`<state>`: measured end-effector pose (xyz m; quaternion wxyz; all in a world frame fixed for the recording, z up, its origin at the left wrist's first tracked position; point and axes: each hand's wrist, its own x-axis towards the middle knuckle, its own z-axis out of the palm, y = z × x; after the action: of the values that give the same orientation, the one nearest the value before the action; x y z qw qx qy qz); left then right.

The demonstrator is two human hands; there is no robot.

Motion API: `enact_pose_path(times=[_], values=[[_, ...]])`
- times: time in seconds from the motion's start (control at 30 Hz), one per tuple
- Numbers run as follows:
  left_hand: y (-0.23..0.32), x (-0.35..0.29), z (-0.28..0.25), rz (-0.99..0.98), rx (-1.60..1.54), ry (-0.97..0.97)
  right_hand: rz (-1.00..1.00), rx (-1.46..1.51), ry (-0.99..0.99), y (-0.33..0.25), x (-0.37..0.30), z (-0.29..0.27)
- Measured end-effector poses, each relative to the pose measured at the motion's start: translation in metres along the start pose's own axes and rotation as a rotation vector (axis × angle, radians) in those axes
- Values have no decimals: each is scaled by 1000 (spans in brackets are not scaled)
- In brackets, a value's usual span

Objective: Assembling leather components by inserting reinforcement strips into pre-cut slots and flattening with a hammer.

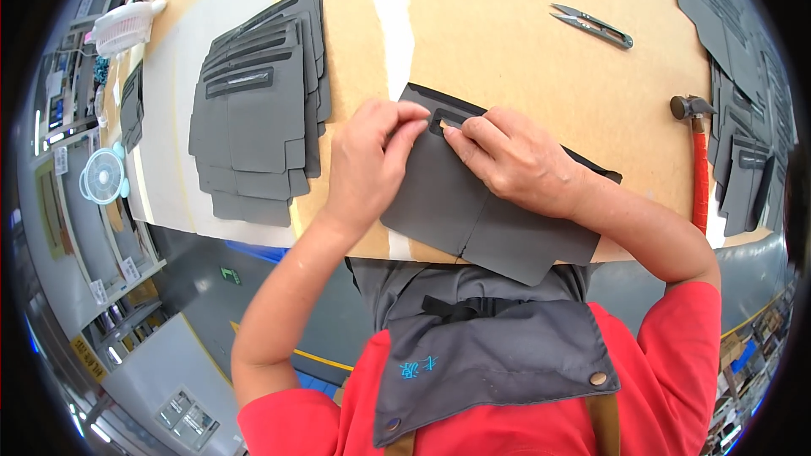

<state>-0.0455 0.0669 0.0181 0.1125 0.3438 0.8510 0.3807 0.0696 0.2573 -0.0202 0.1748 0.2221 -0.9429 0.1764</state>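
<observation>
Touching flat, matte grey panel (463, 203)

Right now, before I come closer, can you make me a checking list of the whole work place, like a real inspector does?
Surface: tan tabletop, crossed by a bright strip.
Job's things: dark grey panel with a dark-edged slot near its far edge; its near corner reaches past the table edge.
Clutter: stack of grey panels on the left; snips far right of centre; red-handled hammer on the right; small fan at the left.
Grips: left grip pinched beside the slot; right grip at the slot; anything tiny held, cannot tell.
Cables: nothing seen.
Surroundings: grey floor with a yellow line.
</observation>
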Motion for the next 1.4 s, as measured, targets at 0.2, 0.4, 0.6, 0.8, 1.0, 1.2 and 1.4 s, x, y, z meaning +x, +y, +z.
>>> enact_pose_path(times=[0.2, 0.4, 0.6, 0.8, 1.0, 1.2, 1.4], values=[[-19, -24, 15, 348, 207, 24, 11, 4, -30, -2, 4, -6], [-25, -27, 20, 457, 284, 52, 210, 255, 66, -3, -4, -4], [-28, -30, 21, 444, 269, 60, 85, 132, 0, -3, -9, -16], [-24, -31, 19, 517, 363, 62, 238, 217, -25, -6, 2, -20], [-24, -32, 18, 520, 386, -5, 340, 263, 31, -13, -13, -21], [-26, -32, 12, 569, 433, -38, 119, 47, -9, -13, -14, -21], [-21, -33, 15, 598, 399, -99, 340, 294, 7, -14, -15, -23]])
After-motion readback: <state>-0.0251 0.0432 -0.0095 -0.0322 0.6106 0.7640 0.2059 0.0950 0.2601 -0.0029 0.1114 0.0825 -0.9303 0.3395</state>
